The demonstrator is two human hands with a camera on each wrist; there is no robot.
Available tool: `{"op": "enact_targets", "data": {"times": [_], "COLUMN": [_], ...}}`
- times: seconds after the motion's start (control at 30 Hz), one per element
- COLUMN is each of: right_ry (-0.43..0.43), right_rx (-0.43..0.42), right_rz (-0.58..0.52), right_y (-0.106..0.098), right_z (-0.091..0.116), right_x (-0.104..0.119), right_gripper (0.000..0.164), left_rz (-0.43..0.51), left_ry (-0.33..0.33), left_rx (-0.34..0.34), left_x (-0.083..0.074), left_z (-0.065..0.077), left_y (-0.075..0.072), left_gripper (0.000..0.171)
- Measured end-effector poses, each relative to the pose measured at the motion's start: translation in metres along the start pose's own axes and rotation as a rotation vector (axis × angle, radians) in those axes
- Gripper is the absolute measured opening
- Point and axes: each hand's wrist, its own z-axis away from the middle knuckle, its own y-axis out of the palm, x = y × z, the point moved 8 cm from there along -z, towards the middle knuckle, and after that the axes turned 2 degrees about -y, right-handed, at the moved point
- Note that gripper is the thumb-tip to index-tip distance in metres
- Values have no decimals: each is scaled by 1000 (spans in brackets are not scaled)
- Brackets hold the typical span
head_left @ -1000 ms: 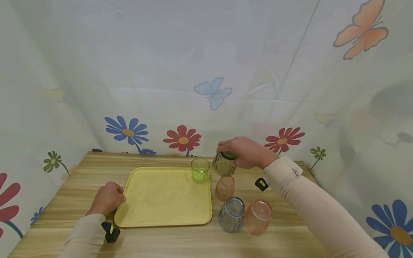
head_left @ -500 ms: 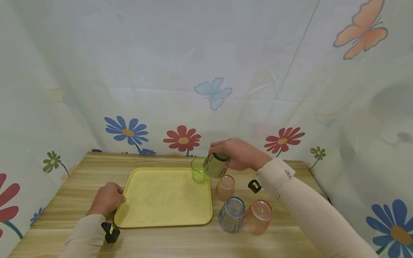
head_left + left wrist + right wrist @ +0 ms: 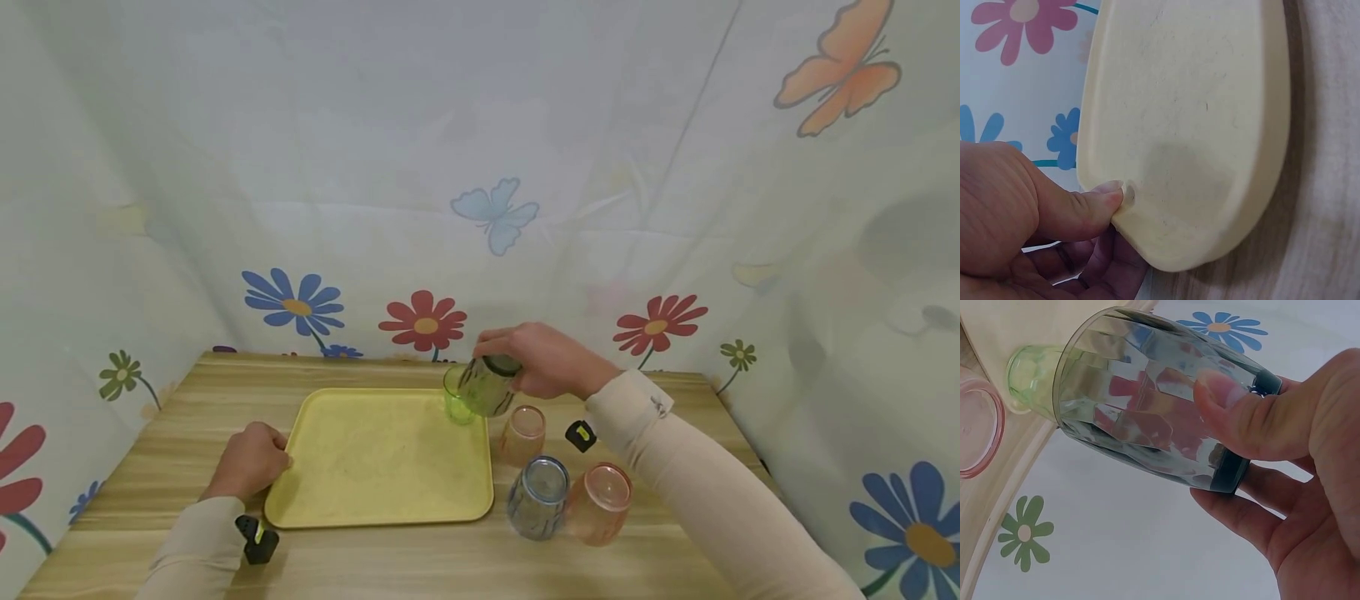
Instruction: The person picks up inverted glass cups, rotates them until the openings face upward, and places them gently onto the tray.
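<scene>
My right hand (image 3: pixel 551 360) grips a smoky grey faceted glass (image 3: pixel 1147 400) by its dark base, thumb on one side and fingers on the other. The glass is upside down, its mouth tilted toward the tray's far right corner. Behind it, partly hidden, a green glass (image 3: pixel 456 398) stands upright on the yellow tray (image 3: pixel 375 458). With thumb on top and fingers curled underneath, my left hand (image 3: pixel 1047 206) pinches the tray's left rim.
Right of the tray, a small pink glass (image 3: pixel 523 437), a blue glass (image 3: pixel 538 500) and a larger pink glass (image 3: pixel 602 504) stand upside down on the wooden table (image 3: pixel 360 567). A flowered curtain (image 3: pixel 360 167) encloses the back and sides.
My right hand has carried the grey glass leftward, from beside the green glass to overlapping it in the head view. The left hand and tray have stayed put.
</scene>
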Motion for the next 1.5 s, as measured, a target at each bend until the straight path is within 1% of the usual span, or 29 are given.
{"op": "enact_targets", "data": {"times": [0.13,0.37,0.53,0.97,1.3,1.5], "right_ry": [-7,5,0,-52,-31,-13], "right_rx": [3,16,31,21,16,15], "right_rz": [-8,-19,-29,-33,-43,-65], "right_y": [0,0,2,1,1,1], "right_z": [-2,-6,-11,-24,-30,-31], "right_x": [2,5,10,23,28,30], "right_gripper": [58,56,54,57,56,57], "left_rz": [1,-3,2,8,0,4], "left_ry": [2,-1,-2,-5,4,-7], "left_rx": [0,-7,3,23,23,20], "left_x": [1,-1,-1,-1,0,-1], "left_z": [0,0,1,2,1,1], "left_y": [1,-1,0,1,1,0], "left_gripper": [16,15,16,18,22,18]}}
